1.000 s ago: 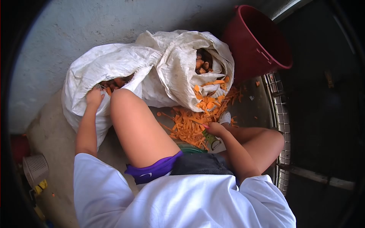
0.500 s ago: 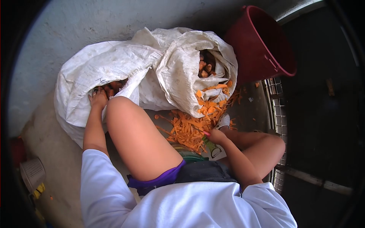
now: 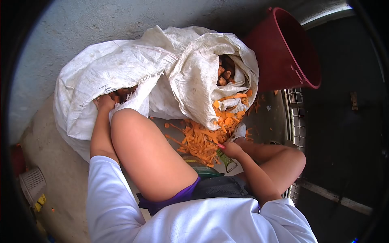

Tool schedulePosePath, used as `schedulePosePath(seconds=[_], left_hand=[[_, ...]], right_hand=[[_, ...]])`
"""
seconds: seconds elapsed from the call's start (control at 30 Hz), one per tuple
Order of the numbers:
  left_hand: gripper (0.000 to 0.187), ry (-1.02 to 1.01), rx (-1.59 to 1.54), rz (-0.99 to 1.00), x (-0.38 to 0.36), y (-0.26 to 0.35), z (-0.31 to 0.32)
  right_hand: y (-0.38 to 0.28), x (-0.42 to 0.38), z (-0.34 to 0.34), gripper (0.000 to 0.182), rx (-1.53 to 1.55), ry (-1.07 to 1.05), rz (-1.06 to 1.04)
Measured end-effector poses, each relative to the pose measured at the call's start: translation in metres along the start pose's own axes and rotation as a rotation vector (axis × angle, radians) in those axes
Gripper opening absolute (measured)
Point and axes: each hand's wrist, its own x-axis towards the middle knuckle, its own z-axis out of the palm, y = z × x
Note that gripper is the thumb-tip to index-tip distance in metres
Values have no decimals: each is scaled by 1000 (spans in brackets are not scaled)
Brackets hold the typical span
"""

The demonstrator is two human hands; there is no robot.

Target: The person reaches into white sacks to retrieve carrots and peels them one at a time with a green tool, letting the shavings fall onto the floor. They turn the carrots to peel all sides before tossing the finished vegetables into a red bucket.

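My left hand (image 3: 106,102) reaches into the mouth of the left white woven sack (image 3: 93,65). Its fingers are hidden among brownish-orange carrots (image 3: 123,93), so their grip does not show. By my bent leg, my right hand (image 3: 233,150) is closed round a green peeler (image 3: 227,160) that hangs below the fist. From the same fist a red-handled knife (image 3: 221,146) sticks out to the left, its thin dark blade over a heap of orange peelings (image 3: 200,139). More unpeeled carrots (image 3: 223,76) show inside the second white sack (image 3: 190,73).
A tall dark-red bucket (image 3: 269,56) leans beside the second sack at the upper right. Wire mesh (image 3: 299,125) borders a dark panel on the right. A perforated basket (image 3: 33,184) lies at the far left. A grey wall (image 3: 109,20) rises behind the sacks.
My left hand has gone slightly deeper into the left sack, and its fingers are more covered. My right hand still holds the peeler and knife. The view has shifted a little.
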Motion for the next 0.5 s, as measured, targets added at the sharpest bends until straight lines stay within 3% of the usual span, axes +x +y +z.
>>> schedulePosePath(seconds=[0.23, 0.33, 0.5], left_hand=[[37, -130, -103, 92, -7, -4, -10], [34, 110, -381, 218, -24, -20, 1], [37, 258, -678, 468, -87, -21, -50]], right_hand=[[0, 2, 0, 31, -33, 6, -38], [2, 3, 2, 30, -19, 39, -55], [2, -1, -5, 28, -9, 66, -69]])
